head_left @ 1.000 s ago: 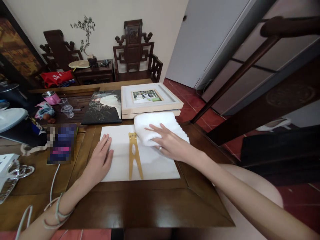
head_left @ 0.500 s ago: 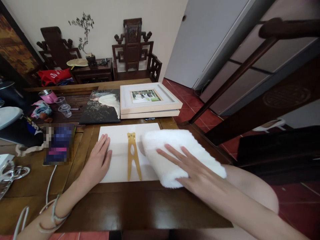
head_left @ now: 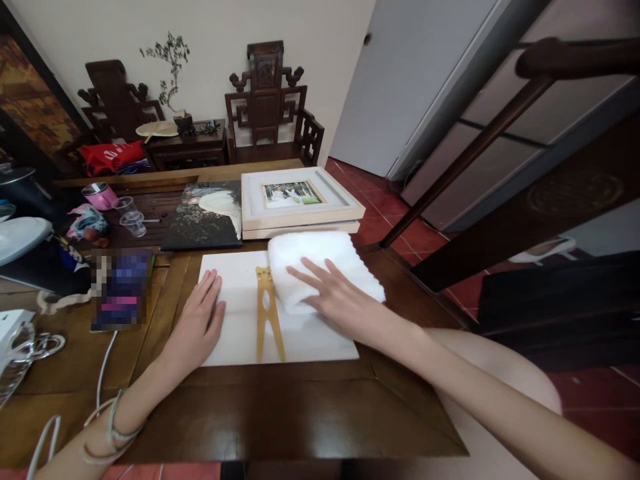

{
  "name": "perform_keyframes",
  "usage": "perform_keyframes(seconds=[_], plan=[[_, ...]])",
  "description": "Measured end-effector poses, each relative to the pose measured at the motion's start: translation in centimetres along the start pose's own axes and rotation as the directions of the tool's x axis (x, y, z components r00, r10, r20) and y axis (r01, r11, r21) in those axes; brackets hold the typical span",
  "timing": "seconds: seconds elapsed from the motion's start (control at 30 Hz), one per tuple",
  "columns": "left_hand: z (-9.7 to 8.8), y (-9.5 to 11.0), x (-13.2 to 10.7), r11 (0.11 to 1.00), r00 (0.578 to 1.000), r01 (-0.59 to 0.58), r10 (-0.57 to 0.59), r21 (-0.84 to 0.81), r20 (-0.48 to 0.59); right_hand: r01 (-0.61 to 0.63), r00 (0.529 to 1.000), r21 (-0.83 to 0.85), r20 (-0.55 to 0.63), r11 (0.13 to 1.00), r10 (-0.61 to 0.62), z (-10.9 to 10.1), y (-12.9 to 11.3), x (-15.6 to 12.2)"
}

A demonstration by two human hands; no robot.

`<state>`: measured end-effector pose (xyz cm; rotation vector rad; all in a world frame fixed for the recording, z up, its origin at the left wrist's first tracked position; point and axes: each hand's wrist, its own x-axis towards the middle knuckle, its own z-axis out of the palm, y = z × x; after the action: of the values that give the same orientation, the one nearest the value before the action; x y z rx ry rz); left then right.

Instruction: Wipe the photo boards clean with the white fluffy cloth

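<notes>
A flat white board (head_left: 233, 333) lies near the table's front edge. On it, between my hands, is a long golden two-legged shape (head_left: 269, 313) like a clothes peg, with small ears at the top. I cannot tell whether it is loose or part of the board. My left hand (head_left: 200, 320) rests flat on the board's left edge, fingers stretched out, holding nothing. A folded fluffy white towel (head_left: 300, 250) covers the board's upper right. My right hand (head_left: 335, 293) lies on top of the towel with its fingers spread and pressed against it.
Behind the board are a picture frame (head_left: 300, 217) stacked on another and a dark photo panel (head_left: 185, 223). Plastic cups (head_left: 134, 223), a pink mug (head_left: 99, 196), a blurred-out item (head_left: 123, 290) and a white cable (head_left: 104, 363) lie left. A wooden chair (head_left: 500, 193) stands right.
My right hand and the towel have moved left and away from me, uncovering the board's lower right corner. My left hand has stayed in place.
</notes>
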<state>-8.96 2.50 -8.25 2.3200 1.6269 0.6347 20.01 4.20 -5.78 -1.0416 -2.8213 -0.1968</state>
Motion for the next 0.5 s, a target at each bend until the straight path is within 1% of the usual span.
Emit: perform_keyframes(seconds=[0.13, 0.2, 0.23, 0.27, 0.33, 0.5], plan=[[0.1, 0.0, 0.0, 1.0, 1.0, 0.004, -0.004, 0.012, 0.003, 0.041, 0.997, 0.078, -0.075, 0.996, -0.035, -0.6, -3.6, -3.5], [0.1, 0.0, 0.0, 1.0, 1.0, 0.0, 0.0, 0.013, 0.0, 0.049, 0.995, 0.119, -0.091, 0.992, -0.039, -0.9, -4.6, -4.8], [0.1, 0.1, 0.0, 1.0, 1.0, -0.002, 0.002, 0.012, -0.004, 0.048, 0.996, 0.144, -0.076, 0.988, -0.038, -1.1, -4.7, -5.1], [0.1, 0.1, 0.0, 1.0, 1.0, -0.003, 0.003, 0.01, -0.007, 0.043, 0.998, 0.169, -0.051, 0.985, -0.035, -1.3, -4.5, -5.1], [0.1, 0.1, 0.0, 1.0, 1.0, -0.003, 0.003, 0.006, -0.013, 0.023, 1.0, 0.208, 0.009, 0.978, -0.026, -1.5, -3.3, -4.3], [0.0, 0.0, 0.0, 1.0, 1.0, -0.003, 0.003, 0.002, -0.01, -0.057, 0.989, 0.212, 0.143, 0.976, 0.027, -1.7, 1.2, 0.3]])
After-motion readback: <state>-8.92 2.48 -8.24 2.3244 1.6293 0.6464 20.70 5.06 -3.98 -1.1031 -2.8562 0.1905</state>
